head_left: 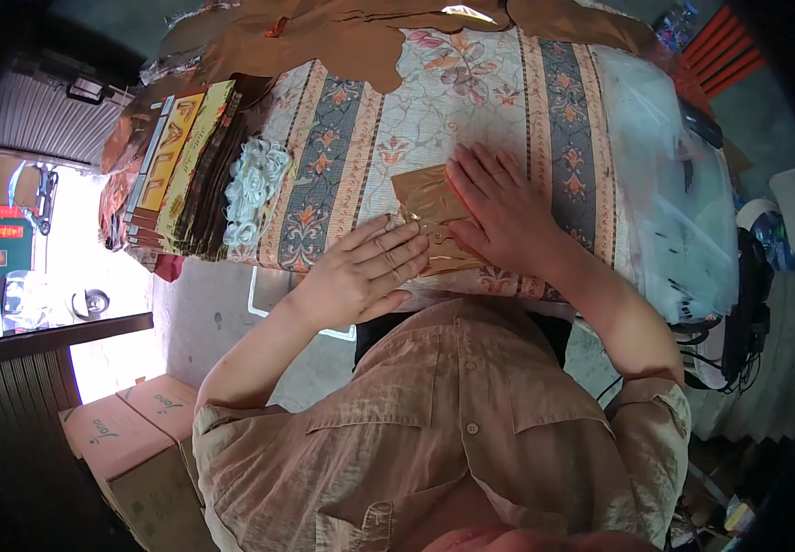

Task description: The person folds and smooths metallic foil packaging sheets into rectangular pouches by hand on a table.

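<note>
Pressing flat, the left hand [365, 271] and right hand [498, 207] cover a gold packet [425, 198] on the counter [508, 83]. Stacked boxes [186, 156] and white cord [255, 189] lie nearby.

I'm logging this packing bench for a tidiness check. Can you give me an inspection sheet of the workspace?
Surface: table under a floral striped cloth.
Job's things: gold foil packet, flat on the cloth.
Clutter: stacked flat cartons, white cord bundle, brown sheets, clear plastic.
Grippers: left hand and right hand press flat on the packet.
Cables: black cables, table's right.
Surroundings: cardboard boxes on the floor.
</note>
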`<state>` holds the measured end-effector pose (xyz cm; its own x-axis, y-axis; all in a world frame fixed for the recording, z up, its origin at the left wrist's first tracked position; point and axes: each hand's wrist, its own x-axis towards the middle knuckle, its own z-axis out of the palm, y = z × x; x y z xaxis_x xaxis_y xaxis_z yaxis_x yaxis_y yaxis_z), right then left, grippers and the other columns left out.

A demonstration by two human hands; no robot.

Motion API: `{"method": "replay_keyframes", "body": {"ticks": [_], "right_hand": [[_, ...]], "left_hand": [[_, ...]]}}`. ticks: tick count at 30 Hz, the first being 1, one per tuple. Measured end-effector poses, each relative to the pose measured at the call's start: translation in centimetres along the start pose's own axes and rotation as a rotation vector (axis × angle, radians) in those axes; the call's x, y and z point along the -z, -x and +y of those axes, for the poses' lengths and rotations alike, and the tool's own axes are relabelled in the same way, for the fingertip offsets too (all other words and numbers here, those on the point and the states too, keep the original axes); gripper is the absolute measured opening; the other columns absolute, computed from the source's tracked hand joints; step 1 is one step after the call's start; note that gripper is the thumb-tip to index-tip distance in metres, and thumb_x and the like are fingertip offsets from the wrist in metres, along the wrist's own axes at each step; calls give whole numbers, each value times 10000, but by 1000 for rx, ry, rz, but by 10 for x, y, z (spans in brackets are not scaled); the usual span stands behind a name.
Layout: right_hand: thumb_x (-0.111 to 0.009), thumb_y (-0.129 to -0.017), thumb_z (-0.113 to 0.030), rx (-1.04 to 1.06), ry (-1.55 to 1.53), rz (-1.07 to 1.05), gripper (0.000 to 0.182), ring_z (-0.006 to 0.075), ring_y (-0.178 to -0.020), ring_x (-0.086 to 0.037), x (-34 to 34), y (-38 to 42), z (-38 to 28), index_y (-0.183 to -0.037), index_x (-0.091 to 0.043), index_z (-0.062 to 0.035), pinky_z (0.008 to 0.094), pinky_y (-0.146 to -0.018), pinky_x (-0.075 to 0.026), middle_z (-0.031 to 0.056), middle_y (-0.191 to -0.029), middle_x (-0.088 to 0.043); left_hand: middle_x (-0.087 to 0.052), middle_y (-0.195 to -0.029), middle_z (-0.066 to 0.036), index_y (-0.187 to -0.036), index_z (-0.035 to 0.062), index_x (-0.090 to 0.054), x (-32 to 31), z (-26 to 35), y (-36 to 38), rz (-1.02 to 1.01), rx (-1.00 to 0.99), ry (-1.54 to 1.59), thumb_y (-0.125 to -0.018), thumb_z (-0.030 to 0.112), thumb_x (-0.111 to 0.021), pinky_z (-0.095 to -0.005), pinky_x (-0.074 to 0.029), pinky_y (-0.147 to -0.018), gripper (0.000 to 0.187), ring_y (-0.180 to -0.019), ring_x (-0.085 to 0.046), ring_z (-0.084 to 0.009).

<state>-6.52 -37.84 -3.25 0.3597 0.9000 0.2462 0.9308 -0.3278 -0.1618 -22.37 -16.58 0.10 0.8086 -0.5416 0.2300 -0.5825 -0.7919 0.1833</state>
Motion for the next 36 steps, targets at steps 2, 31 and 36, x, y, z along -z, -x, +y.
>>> {"method": "replay_keyframes", "body": {"ticks": [2,31,36], "right_hand": [[-528,-915,-402,2,6,4,673,372,-1386,-306,0,0,0,-1418,-360,12,482,-1156,-191,208,-1476,-361],[-469,-955,-401,90,856,88,659,317,-1431,-223,4,35,-17,-1429,-321,32,441,-1166,-158,216,-1516,-272],[-441,-981,-360,75,2745,487,565,259,-1354,-352,-11,23,20,-1392,-380,23,400,-1107,-280,181,-1452,-384]], "left_hand": [[-602,-1282,-116,-1182,38,-642,4,0,-1,23,27,82,-845,226,-642,-444,-392,-1068,386,-1253,-526,-270],[-620,-904,-45,-996,63,-686,-8,14,-4,267,-77,-189,-677,177,-639,-339,-496,-760,342,-871,-617,-205],[-601,-806,-63,-979,35,-673,-3,1,-11,580,255,231,-744,133,-698,-335,-482,-645,255,-720,-588,-235]]}}
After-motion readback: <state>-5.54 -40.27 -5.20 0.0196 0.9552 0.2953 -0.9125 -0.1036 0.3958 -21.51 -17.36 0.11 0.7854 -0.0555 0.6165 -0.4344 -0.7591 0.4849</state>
